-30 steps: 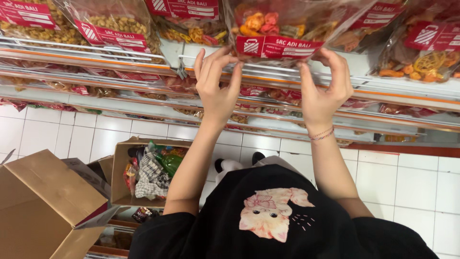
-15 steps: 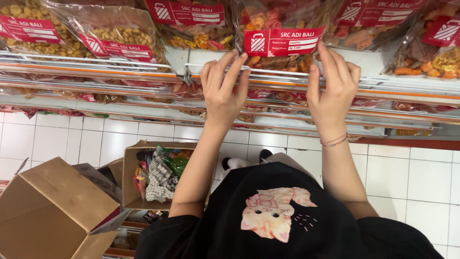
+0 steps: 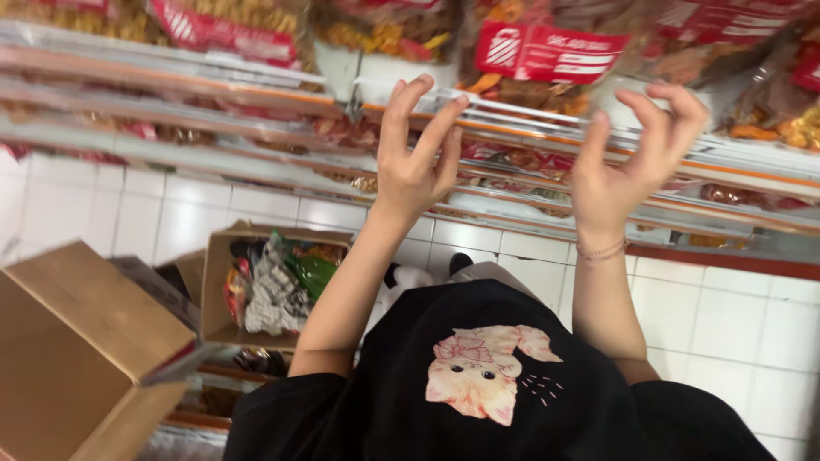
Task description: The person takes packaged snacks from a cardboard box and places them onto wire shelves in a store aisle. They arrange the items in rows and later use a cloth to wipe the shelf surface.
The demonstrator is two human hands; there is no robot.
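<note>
The left hand (image 3: 412,158) is raised with fingers spread and slightly curled, holding nothing; its fingertips (image 3: 420,84) stand close to the front rail of the wire shelf (image 3: 512,119) but contact cannot be confirmed through the motion blur. The right hand (image 3: 630,162) is likewise empty, its fingers splayed wide and hooked, well clear of anything graspable. Directly above and between the two hands sits a clear snack bag with a red label (image 3: 547,55), filled with mixed orange and brown crackers; it rests on the shelf behind the rail, label facing outward, an orientation that appears intended to keep the tag readable from the aisle. To the left of the left hand, further snack bags (image 3: 222,26) occupy the same shelf in a row, likewise label-forward, and to the right of the right hand more bags (image 3: 769,111) of the same kind continue the row. A thin bracelet (image 3: 600,251) circles the right wrist. Below the hands, lower shelf tiers hold flatter packets, though blur prevents identification. Below the left forearm, an open cardboard box (image 3: 220,282) stands on the white tiled floor (image 3: 743,324), packed with assorted packets and within arm's reach. Further left, a larger cardboard box (image 3: 77,350) lies tilted with its flaps open.
</note>
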